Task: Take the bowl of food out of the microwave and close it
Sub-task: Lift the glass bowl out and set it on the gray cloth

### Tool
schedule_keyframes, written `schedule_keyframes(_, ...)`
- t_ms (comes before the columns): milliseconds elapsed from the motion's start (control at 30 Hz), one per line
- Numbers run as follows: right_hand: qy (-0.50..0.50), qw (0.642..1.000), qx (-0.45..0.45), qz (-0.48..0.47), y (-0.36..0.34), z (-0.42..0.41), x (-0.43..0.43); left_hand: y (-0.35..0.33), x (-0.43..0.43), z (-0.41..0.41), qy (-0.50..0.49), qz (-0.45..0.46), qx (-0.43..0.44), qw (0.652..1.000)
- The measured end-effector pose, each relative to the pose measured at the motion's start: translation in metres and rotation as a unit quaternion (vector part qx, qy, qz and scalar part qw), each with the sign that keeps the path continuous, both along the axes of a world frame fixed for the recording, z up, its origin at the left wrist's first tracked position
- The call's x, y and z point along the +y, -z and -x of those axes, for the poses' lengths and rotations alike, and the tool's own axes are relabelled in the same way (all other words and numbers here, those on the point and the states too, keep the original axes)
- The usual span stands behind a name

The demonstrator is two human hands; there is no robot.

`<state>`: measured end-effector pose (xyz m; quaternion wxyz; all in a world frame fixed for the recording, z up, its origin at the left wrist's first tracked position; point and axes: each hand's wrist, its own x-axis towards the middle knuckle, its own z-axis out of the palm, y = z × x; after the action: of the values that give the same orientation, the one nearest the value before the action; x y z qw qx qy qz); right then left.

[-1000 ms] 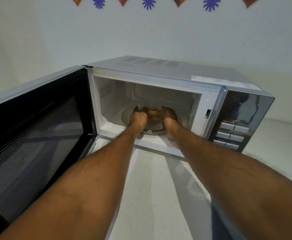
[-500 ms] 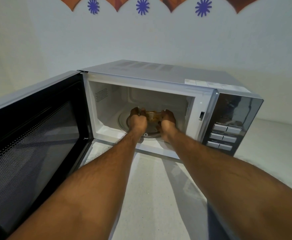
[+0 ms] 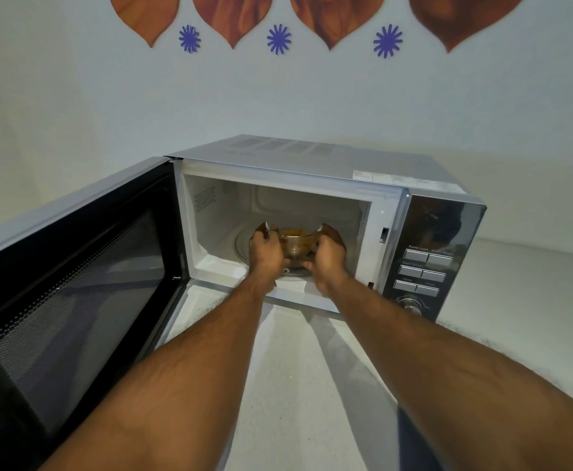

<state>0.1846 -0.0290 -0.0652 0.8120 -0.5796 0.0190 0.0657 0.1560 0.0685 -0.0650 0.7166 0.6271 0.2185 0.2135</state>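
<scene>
A silver microwave (image 3: 312, 158) stands on a white counter with its door (image 3: 74, 283) swung wide open to the left. Inside, a clear glass bowl of orange-brown food (image 3: 297, 241) is over the glass turntable (image 3: 244, 244). My left hand (image 3: 266, 251) grips the bowl's left side and my right hand (image 3: 327, 253) grips its right side. Both hands reach into the cavity. The bowl's lower part is partly hidden by my fingers, so I cannot tell if it touches the turntable.
The control panel (image 3: 427, 263) with buttons and a knob is on the microwave's right front. White counter (image 3: 295, 385) stretches below the opening between my forearms. A pale wall with orange and blue decorations (image 3: 278, 39) rises behind.
My hands have shifted slightly toward the cavity's front with the bowl between them. The view has tilted up, showing more of the wall.
</scene>
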Motion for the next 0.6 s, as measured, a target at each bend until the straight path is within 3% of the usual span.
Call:
schedule_keyframes(133,-0.004,1.000,-0.002,-0.009,-0.001,0.017,-0.008,0.001,-0.001,0.017,0.027,0.024,-0.007,0.999)
schedule_keyframes(333,-0.011,0.999,-0.030,0.002,0.003,0.054,-0.020,0.008,-0.008,0.047,0.014,-0.010,-0.024,1.000)
schedule_keyframes(600,0.002,0.999,0.018,-0.040,0.011,0.103,-0.031,0.016,-0.033,0.093,0.049,0.118,-0.068,0.989)
